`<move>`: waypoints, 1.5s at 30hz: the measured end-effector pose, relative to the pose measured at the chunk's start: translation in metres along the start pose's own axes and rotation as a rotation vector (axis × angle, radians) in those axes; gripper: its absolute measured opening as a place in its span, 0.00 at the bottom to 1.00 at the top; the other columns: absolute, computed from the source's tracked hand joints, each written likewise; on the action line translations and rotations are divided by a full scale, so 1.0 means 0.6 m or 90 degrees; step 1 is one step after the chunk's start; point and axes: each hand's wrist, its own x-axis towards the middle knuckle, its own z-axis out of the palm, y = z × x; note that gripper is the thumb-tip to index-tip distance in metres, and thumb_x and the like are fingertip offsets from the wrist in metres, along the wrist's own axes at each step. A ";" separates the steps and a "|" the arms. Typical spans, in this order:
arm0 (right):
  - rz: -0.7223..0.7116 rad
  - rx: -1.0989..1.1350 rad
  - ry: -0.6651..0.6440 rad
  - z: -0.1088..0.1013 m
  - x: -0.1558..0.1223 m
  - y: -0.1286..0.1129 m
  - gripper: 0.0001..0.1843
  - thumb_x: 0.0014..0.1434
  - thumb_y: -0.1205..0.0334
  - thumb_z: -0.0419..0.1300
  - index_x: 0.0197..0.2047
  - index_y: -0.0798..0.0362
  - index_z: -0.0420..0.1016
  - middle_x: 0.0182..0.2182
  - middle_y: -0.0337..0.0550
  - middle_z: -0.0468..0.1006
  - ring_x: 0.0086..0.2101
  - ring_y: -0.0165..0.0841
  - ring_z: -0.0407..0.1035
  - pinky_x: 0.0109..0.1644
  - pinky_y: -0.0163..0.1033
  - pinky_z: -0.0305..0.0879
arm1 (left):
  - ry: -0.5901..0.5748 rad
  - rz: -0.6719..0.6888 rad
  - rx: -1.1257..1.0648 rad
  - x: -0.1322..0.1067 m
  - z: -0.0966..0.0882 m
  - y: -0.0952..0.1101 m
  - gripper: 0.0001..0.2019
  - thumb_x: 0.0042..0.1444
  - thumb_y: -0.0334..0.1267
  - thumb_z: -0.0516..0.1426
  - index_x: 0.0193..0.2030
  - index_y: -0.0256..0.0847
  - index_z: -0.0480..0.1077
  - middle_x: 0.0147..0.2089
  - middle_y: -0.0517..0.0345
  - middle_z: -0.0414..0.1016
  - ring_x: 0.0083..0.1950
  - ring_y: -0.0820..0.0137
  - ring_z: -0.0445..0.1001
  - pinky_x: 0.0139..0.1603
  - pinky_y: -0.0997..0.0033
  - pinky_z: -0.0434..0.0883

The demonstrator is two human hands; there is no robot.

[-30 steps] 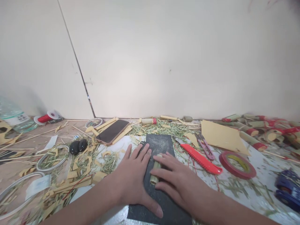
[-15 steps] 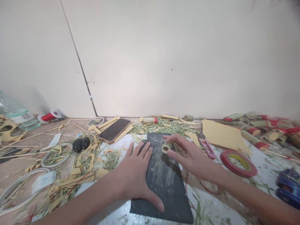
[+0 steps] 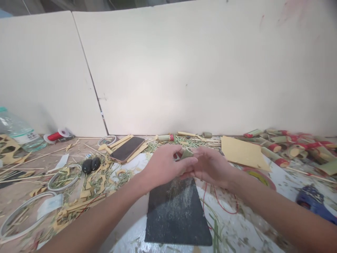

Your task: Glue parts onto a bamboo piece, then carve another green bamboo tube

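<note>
A short pale-green bamboo tube is between my two hands, raised over the top end of the black sandpaper sheet. My left hand pinches it between thumb and fingers from the left. From the right, my right hand closes on the same piece, its fingers partly hidden behind the left hand. Pale dust marks the sandpaper, which lies flat on a white surface.
On the left lie a phone, black earbud case-like object, white rings and a bottle. Yellow card, red tape, several bamboo tubes and a blue tool are on the right.
My left hand has lifted off the sandpaper and moved up and right to grip the bamboo tube. My right hand has raised the tube from the sheet. The view has tilted up slightly.
</note>
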 end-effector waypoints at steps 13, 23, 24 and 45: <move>-0.050 -0.469 0.241 -0.018 -0.024 -0.036 0.23 0.59 0.39 0.52 0.46 0.48 0.62 0.42 0.46 0.74 0.35 0.36 0.74 0.36 0.41 0.70 | -0.006 -0.035 -0.397 0.009 -0.004 -0.027 0.14 0.61 0.49 0.52 0.36 0.38 0.64 0.34 0.60 0.69 0.33 0.75 0.68 0.37 0.73 0.67; 0.141 -1.153 0.305 -0.098 -0.054 -0.020 0.16 0.57 0.50 0.53 0.24 0.51 0.61 0.24 0.44 0.73 0.25 0.36 0.66 0.26 0.37 0.51 | -0.112 -0.225 -0.653 -0.042 0.042 -0.081 0.17 0.62 0.55 0.48 0.44 0.43 0.61 0.24 0.69 0.56 0.16 0.82 0.51 0.16 0.81 0.52; 0.127 -1.152 0.316 -0.097 -0.053 -0.019 0.16 0.59 0.50 0.51 0.25 0.51 0.61 0.25 0.44 0.73 0.25 0.36 0.66 0.26 0.37 0.51 | -0.119 -0.216 -0.682 -0.045 0.045 -0.084 0.15 0.61 0.51 0.51 0.46 0.43 0.61 0.25 0.68 0.58 0.18 0.81 0.55 0.17 0.80 0.54; -0.095 -1.051 0.162 0.005 -0.052 0.007 0.15 0.67 0.49 0.44 0.42 0.50 0.63 0.24 0.38 0.71 0.26 0.33 0.65 0.28 0.36 0.53 | -0.173 -0.142 -0.662 -0.055 0.044 -0.097 0.18 0.57 0.44 0.59 0.51 0.43 0.60 0.25 0.67 0.63 0.23 0.79 0.61 0.27 0.76 0.61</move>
